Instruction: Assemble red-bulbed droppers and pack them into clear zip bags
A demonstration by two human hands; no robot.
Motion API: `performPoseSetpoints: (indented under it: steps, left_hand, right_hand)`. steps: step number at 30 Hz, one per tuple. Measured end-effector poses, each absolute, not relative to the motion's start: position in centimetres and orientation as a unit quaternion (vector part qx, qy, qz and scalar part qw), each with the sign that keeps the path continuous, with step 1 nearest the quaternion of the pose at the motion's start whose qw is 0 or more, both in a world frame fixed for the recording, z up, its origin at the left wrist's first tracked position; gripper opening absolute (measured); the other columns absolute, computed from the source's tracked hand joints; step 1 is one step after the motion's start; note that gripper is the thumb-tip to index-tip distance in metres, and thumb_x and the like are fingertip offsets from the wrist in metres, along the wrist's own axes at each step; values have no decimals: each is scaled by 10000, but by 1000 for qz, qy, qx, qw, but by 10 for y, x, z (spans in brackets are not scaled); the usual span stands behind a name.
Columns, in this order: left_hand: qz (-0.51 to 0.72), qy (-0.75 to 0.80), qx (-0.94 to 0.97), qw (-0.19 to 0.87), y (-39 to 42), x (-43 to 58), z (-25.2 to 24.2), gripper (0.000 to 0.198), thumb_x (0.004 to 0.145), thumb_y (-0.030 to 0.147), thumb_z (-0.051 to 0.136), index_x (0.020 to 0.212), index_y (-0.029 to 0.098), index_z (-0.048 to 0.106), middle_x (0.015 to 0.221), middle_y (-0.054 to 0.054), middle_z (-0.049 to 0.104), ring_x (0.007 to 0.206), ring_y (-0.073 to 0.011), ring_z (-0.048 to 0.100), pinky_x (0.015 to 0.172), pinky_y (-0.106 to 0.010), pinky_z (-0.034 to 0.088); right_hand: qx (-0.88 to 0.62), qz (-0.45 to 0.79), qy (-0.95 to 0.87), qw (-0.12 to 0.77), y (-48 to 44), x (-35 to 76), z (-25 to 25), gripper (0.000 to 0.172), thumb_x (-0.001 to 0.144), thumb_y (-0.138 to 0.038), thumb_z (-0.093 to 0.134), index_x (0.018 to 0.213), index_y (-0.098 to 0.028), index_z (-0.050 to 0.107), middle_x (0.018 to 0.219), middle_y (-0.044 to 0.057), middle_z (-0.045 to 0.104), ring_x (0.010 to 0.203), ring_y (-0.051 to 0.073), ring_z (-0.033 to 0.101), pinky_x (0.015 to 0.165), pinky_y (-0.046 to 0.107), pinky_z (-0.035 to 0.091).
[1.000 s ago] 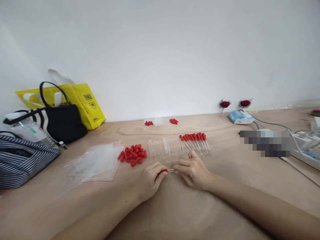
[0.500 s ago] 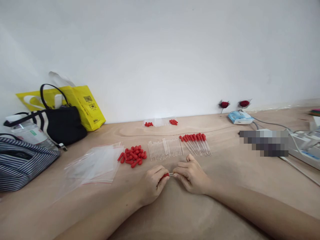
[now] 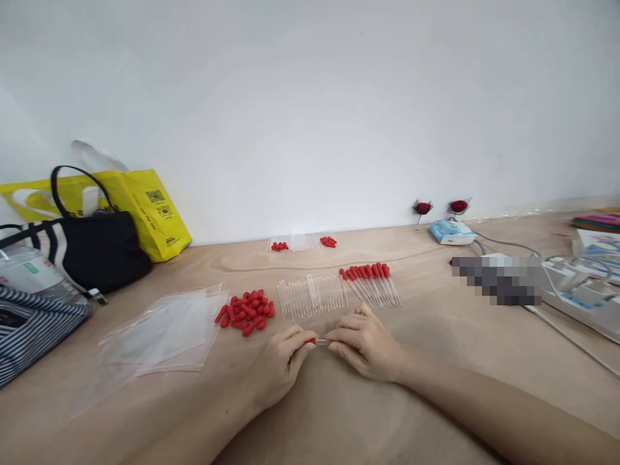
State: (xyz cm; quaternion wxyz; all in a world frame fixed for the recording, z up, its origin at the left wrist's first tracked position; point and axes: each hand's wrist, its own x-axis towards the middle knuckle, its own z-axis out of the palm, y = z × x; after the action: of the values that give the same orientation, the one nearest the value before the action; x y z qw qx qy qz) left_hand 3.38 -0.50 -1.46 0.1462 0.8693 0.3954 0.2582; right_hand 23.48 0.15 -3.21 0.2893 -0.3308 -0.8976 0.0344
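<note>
Black QR codes (image 3: pixel 155 196) mark the glossy yellow bag (image 3: pixel 150 229) at far left (its smaller print is illegible). At far centre, small red pieces (image 3: pixel 328 242) lie in or on flat clear plastic bags (image 3: pixel 299 243). Near centre, over the pale wooden table (image 3: pixel 411 426), the left hand (image 3: pixel 283 361) tightly pinches a red bulb (image 3: pixel 312 341); the right hand (image 3: pixel 363 343), fingertips closed, grips a thin transparent tube (image 3: pixel 321 342) spanning between them.

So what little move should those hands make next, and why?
Probably press the clear tube firmly into the red bulb: the left hand pinches the bulb, the right hand holds the tube in line with it, and bulb-topped tubes lie beyond.
</note>
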Motion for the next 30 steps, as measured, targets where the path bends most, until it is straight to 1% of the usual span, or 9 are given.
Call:
performPoseSetpoints:
  steps: [3,5,8,10,13,16,19,25,30]
  left_hand:
    - [265,394,865,163,-4,33,-14,233,858,216,387,884,223,619,747,-13,600,695,-142,558,655,-251,453]
    - [286,399,856,162,-2,32,-18,222,853,223,403,963,232,595,829,-20,600,767,-152,557,709,-272,454]
    - [353,448,810,135,4,27,-29,306,830,254,454,1134,235,478,994,-48,539,882,-175,523,799,-328,438]
    - [388,482,774,134,8,23,-37,374,813,275,485,1175,220,411,1012,-61,502,885,-177,512,798,-345,444]
    - [394,495,758,158,11,20,-42,348,802,282,497,1133,207,418,954,-48,492,835,-162,516,761,-331,462]
    - [374,480,777,160,10,21,-39,264,795,249,496,1056,217,480,957,-39,487,828,-156,513,749,-321,464]
    - [360,467,793,154,7,23,-34,203,785,227,499,986,222,521,964,-38,485,815,-157,506,745,-325,462]
    - [337,470,800,162,5,24,-31,156,787,216,485,935,219,534,964,-36,473,781,-149,496,740,-332,464]
    - [334,461,807,158,4,24,-33,126,784,214,488,894,215,550,975,-39,479,799,-152,514,732,-314,464]
  right_hand:
    - [-335,-14,-900,279,0,239,-30,185,846,-255,447,876,-214,625,692,10,611,673,129,506,635,301,218]
    - [-337,-28,-902,269,0,241,-30,174,836,-245,456,848,-207,626,676,14,607,660,133,503,622,302,218]
    - [-367,-19,-888,278,4,244,-33,169,828,-220,454,837,-200,622,698,23,620,675,140,524,633,300,248]
    - [-419,0,-853,310,12,249,-36,178,826,-217,444,867,-202,617,731,28,635,697,146,547,650,294,282]
    - [-514,20,-773,370,31,258,-41,212,822,-248,431,958,-192,584,762,28,650,700,156,573,658,289,324]
    - [-599,12,-706,379,51,264,-42,191,804,-271,438,926,-179,551,724,20,652,681,171,581,697,313,324]
    - [-652,-9,-672,351,64,263,-42,142,799,-285,441,848,-182,526,704,20,651,699,185,586,735,337,300]
    - [-705,-36,-659,260,69,256,-41,140,767,-270,465,850,-185,538,654,33,646,709,213,587,731,360,268]
    - [-717,-20,-651,246,72,251,-37,167,762,-298,464,831,-185,566,681,47,656,735,221,587,760,369,262]
